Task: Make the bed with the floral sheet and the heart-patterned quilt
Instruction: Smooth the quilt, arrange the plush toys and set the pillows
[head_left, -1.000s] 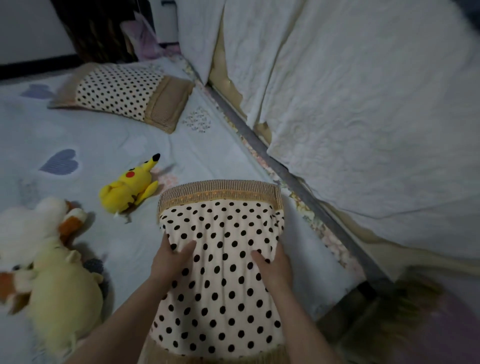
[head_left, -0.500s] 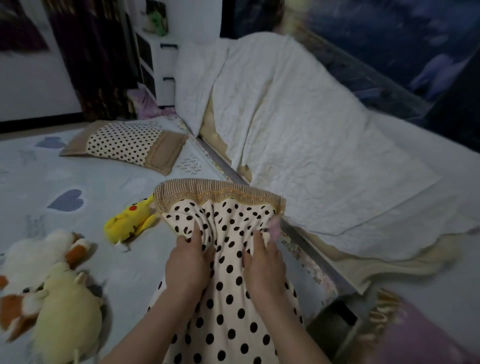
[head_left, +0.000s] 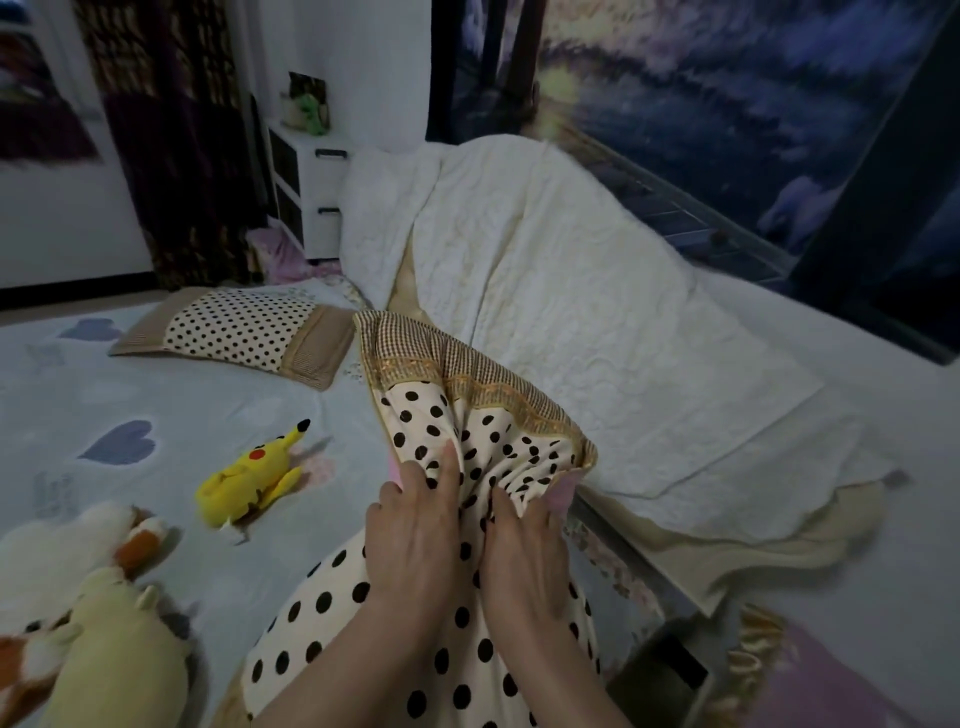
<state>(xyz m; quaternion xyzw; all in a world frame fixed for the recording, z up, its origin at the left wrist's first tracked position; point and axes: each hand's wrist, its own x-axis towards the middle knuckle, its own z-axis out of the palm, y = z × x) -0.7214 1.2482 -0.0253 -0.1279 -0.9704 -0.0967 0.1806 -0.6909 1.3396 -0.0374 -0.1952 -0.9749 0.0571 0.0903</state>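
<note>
Left hand (head_left: 415, 535), right hand (head_left: 524, 551) grip pillow (head_left: 470, 410) over quilt (head_left: 171, 395).

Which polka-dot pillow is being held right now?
The near cream black-dotted pillow, gripped by left hand and right hand; the far pillow lies flat.

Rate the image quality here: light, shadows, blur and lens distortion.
Head view: dim, flat indoor light, no glare; the wall picture is dark and smeared; the left hand and right hand and the dotted pillow they grip look fairly sharp; the yellow toy casts only a soft shadow; the wide lens makes the white cabinet lean.
</note>
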